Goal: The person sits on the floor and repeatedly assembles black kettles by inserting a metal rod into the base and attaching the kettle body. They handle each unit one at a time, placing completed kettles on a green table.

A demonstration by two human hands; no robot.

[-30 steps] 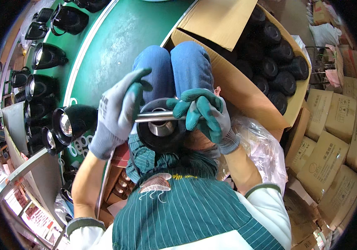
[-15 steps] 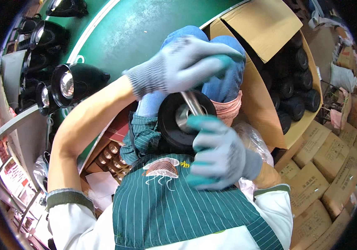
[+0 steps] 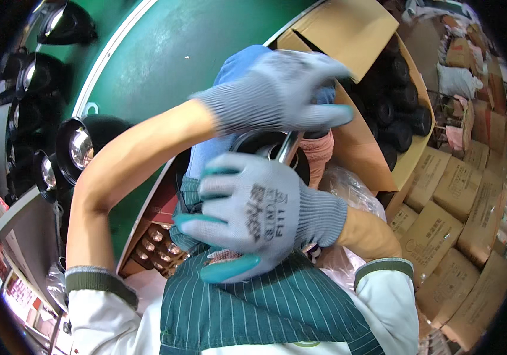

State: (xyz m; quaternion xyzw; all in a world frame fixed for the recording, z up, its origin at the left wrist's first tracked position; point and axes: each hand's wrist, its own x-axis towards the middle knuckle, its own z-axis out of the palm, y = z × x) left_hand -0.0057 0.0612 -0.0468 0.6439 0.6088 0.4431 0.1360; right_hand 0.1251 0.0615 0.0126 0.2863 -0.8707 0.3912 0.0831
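On my lap lies a black round part (image 3: 250, 142) like the bell-shaped black shells on the left, mostly covered by my hands. A shiny metal rod (image 3: 289, 149) slants up from its middle. Over the rod's upper end is my left hand (image 3: 283, 92), in a grey glove with teal fingertips; its fingers are stretched out and apart. Whether its palm touches the rod is hidden. My right hand (image 3: 253, 213), gloved alike, is spread open above the near side of the black part, back of the hand up. Nothing shows in its fingers.
Several black shells (image 3: 108, 130) with mirror-like insides stand along the green table (image 3: 170, 59). An open carton (image 3: 360, 145) of black round parts is on the right, with stacked cardboard boxes (image 3: 433, 236) beyond. Small shiny pieces (image 3: 156, 248) fill a box at lower left.
My right hand has moved left off the rod's lower end and spread over the black part. The rod's slant has swung from leaning left to leaning right. My left hand has shifted, fingers spreading.
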